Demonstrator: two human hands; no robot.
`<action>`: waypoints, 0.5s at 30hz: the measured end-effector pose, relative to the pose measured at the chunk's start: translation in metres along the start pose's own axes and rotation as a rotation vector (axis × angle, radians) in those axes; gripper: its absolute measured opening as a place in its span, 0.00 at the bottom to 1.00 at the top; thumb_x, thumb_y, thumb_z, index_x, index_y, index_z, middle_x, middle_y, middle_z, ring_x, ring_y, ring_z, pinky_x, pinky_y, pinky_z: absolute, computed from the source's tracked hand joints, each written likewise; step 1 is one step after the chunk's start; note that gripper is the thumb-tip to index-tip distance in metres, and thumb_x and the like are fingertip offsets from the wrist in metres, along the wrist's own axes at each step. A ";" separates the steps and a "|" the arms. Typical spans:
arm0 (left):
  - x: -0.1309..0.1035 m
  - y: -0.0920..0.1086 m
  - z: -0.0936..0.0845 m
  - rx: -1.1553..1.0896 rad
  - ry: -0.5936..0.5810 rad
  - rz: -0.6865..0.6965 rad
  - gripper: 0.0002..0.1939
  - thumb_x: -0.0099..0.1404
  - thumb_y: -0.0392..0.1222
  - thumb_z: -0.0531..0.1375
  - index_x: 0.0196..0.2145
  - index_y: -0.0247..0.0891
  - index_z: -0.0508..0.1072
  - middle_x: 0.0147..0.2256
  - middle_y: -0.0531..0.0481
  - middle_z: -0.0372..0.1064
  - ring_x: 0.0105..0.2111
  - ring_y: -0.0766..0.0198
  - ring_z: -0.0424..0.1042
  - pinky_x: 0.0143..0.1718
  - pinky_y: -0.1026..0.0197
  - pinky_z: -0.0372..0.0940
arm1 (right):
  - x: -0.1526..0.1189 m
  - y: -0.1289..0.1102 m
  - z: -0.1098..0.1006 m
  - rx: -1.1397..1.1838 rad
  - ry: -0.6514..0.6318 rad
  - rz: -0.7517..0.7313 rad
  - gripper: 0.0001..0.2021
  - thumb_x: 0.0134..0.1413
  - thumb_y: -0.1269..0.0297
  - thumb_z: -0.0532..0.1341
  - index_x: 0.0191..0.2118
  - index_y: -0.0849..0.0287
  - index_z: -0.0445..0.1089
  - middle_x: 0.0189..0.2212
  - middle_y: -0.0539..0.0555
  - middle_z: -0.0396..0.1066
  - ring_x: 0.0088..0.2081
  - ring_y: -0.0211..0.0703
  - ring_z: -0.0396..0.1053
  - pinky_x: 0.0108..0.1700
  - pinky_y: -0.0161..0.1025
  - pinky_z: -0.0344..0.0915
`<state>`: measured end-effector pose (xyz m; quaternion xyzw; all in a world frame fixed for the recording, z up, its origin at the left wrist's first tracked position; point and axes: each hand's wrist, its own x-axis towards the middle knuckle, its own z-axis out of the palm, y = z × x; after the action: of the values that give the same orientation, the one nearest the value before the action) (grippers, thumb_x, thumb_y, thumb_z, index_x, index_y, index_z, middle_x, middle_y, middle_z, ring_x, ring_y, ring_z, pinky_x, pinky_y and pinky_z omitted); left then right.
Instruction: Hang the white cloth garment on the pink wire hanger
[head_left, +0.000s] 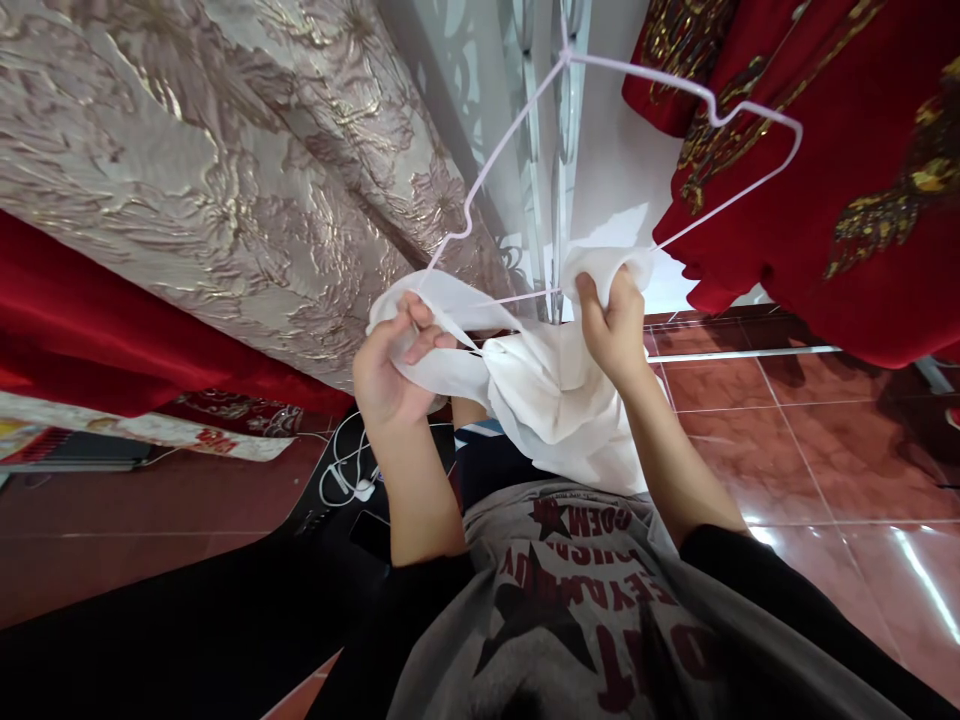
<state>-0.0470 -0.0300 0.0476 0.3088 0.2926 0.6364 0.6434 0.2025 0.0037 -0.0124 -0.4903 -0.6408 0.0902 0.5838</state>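
Note:
A white, partly sheer garment (555, 385) lies bunched over my lap, its upper parts lifted in front of me. My left hand (394, 370) is at the left side of it, fingers curled inside a loop of the thin cloth and closed on it. With thumb and fingers, my right hand (619, 325) grips a gathered part on the right. A pale pink wire hanger (517, 125) stands above both hands; its lower bar passes behind or through the cloth, and the folds hide parts of it.
A floral brocade cloth (247, 190) hangs at the left, and red garments with gold embroidery (847, 190) at the right. A white metal rack (555, 170) stands ahead. White cables (341, 480) and a dark phone (371, 535) lie on the black seat (247, 600). Red tiles (795, 440) cover the floor.

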 end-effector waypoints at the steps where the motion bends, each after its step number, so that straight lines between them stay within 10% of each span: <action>1: -0.003 0.002 0.001 -0.008 0.023 0.058 0.07 0.58 0.38 0.63 0.37 0.41 0.78 0.35 0.52 0.76 0.17 0.72 0.46 0.30 0.64 0.67 | 0.000 0.000 0.000 0.001 -0.004 0.000 0.22 0.70 0.43 0.48 0.42 0.56 0.67 0.37 0.55 0.69 0.41 0.45 0.68 0.50 0.52 0.72; 4: -0.011 -0.001 0.000 0.035 0.070 0.181 0.15 0.59 0.45 0.63 0.42 0.38 0.81 0.53 0.45 0.77 0.22 0.71 0.57 0.32 0.66 0.69 | 0.000 0.001 0.001 -0.003 -0.015 0.001 0.22 0.70 0.43 0.48 0.42 0.56 0.67 0.37 0.56 0.69 0.42 0.45 0.69 0.51 0.53 0.72; 9: -0.009 -0.016 -0.010 0.156 0.311 0.225 0.13 0.58 0.48 0.65 0.36 0.37 0.82 0.51 0.44 0.76 0.33 0.64 0.71 0.32 0.64 0.69 | -0.001 0.002 0.001 -0.016 -0.016 0.003 0.22 0.70 0.43 0.48 0.41 0.57 0.67 0.37 0.56 0.69 0.43 0.46 0.69 0.51 0.52 0.72; 15: 0.014 0.013 0.001 0.456 0.124 0.243 0.15 0.56 0.46 0.65 0.37 0.32 0.82 0.39 0.39 0.78 0.26 0.61 0.70 0.35 0.56 0.69 | -0.001 0.002 0.002 0.005 -0.020 0.031 0.23 0.69 0.41 0.48 0.40 0.57 0.66 0.38 0.56 0.68 0.45 0.47 0.69 0.54 0.54 0.71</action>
<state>-0.0545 -0.0160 0.0584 0.4392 0.4281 0.6442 0.4570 0.2019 0.0051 -0.0155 -0.4978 -0.6387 0.1056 0.5772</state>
